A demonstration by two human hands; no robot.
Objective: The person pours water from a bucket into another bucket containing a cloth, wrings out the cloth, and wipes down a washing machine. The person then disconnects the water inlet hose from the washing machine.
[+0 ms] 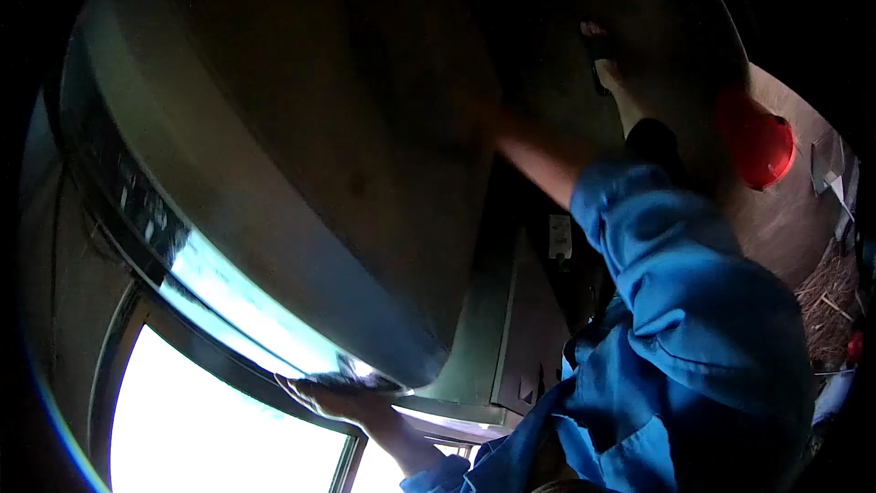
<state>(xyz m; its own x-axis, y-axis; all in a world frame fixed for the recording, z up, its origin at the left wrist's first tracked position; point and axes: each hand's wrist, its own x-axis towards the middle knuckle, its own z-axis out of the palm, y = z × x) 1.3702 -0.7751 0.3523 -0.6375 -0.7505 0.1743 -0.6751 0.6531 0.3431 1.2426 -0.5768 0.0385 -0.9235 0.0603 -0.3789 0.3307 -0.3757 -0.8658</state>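
Note:
My left hand (pixel 333 399) is at the lower edge of a large dark panel with rounded corners (pixel 301 210). Its fingers are stretched out along a bright reflecting strip (pixel 246 297), close to the window frame. Whether it presses on the edge or only lies against it is hard to make out. My right hand (pixel 476 119) reaches out from a rolled blue sleeve (pixel 648 237) in front of the panel's darker side. Shadow and blur hide its fingers and anything in them.
A bright window (pixel 210 411) is at the lower left. A red bucket (pixel 765 151) stands on the floor at the right, near dry straw-like material (pixel 829 297). A sandalled foot (pixel 599 68) shows at the top. A grey box-like surface (pixel 529 329) lies beside the panel.

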